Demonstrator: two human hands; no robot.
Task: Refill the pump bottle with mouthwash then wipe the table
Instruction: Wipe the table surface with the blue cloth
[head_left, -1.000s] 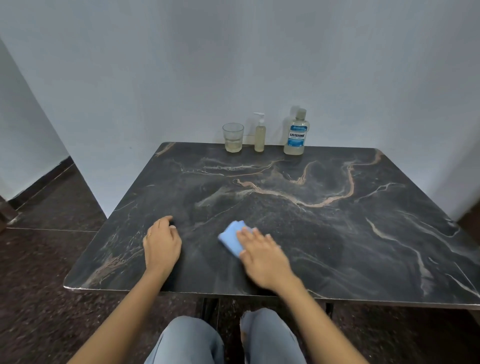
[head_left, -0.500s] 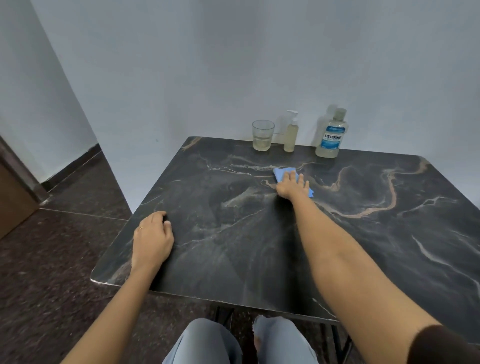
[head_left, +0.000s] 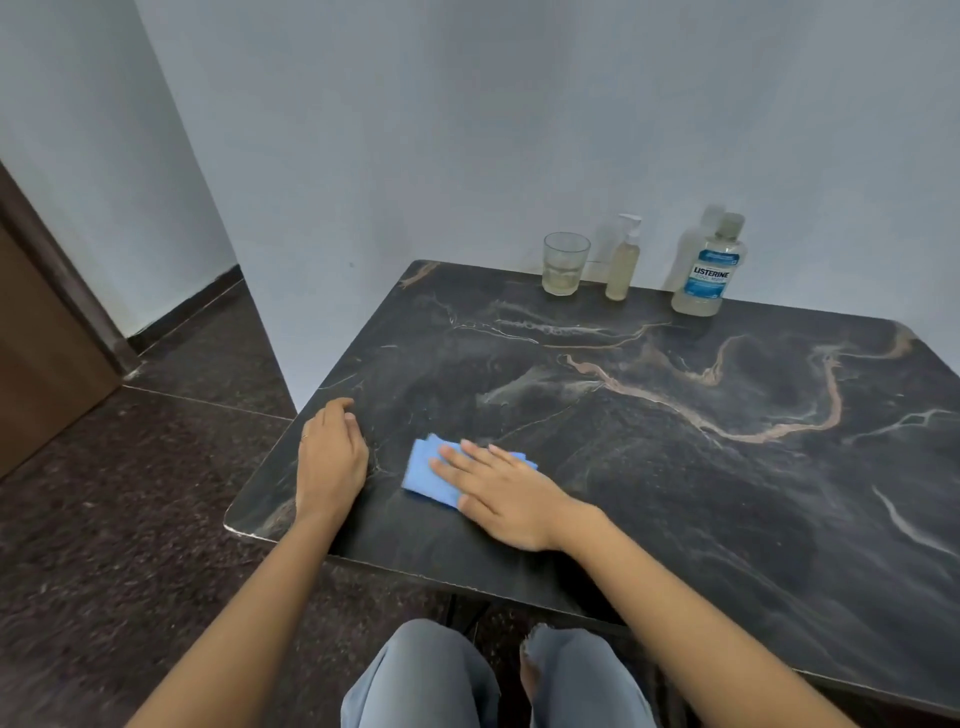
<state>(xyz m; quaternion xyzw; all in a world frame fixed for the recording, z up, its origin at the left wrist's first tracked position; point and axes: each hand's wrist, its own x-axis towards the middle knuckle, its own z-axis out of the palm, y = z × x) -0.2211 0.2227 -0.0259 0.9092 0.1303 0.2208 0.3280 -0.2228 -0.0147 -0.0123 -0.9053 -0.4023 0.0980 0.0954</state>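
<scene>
My right hand (head_left: 501, 491) lies flat with fingers spread, pressing a folded blue cloth (head_left: 428, 473) onto the dark marble table (head_left: 675, 467) near its front left corner. My left hand (head_left: 330, 457) rests palm down on the table's left edge, just left of the cloth, holding nothing. Against the wall at the far edge stand the small pump bottle (head_left: 623, 262) with pale yellow liquid and a white pump, and right of it the capped mouthwash bottle (head_left: 709, 270) with a blue label.
A clear glass (head_left: 565, 264) with a little pale liquid stands left of the pump bottle. A white wall backs the table. A dark stone floor (head_left: 130, 519) and a brown door (head_left: 36, 338) lie to the left. My knees show below the front edge.
My right hand has drawn the blue cloth back from the far middle of the table to the front left, close to my left hand. The view has swung left.
</scene>
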